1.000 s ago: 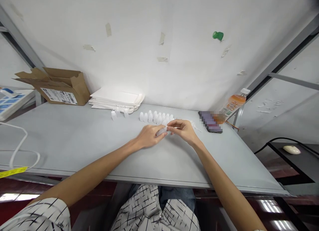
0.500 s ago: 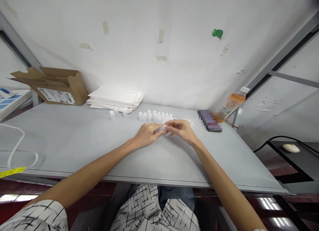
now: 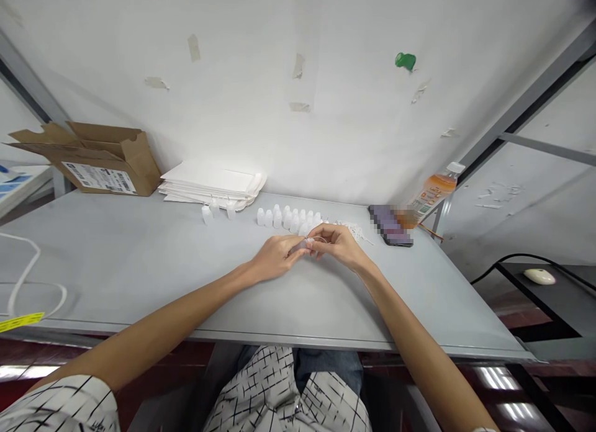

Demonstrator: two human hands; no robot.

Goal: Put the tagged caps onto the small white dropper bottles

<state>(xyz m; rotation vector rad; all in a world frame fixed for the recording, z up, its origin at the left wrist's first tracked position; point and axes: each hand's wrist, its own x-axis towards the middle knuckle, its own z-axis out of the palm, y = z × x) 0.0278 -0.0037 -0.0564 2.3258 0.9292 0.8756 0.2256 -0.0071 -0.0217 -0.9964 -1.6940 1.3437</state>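
The vial [image 3: 298, 245] lies within the left hand [image 3: 274, 257], pinched between thumb and fingers, tilted on its side with its free end toward the right hand [image 3: 343, 246]. The left palm is turned down and its fingers partly cover the vial — the full body cannot be inspected.

The right hand is closed in a pinch at that free end, thumb against forefinger, on a thin white loop [image 3: 320, 237] that arcs beside the fingers. Whether these fingertips also grip the vial itself, I cannot tell. Both hands meet just above the table [image 3: 186, 277], nearer its back than its front edge.

Directly behind the hands stands a cluster [image 3: 277, 217] of upright white vials, partly hidden by the fingers. To the left, well apart, 3 more vials [image 3: 207, 215] stand near a stack of envelopes [image 3: 209, 184]. Just beyond the right hand lies a loose heap of white strings [image 3: 352, 229]. Farther right — a phone [image 3: 391, 226], lying flat, and a drink bottle [image 3: 432, 193], tilted. An opened box [image 3: 100, 171] sits at the far left corner.
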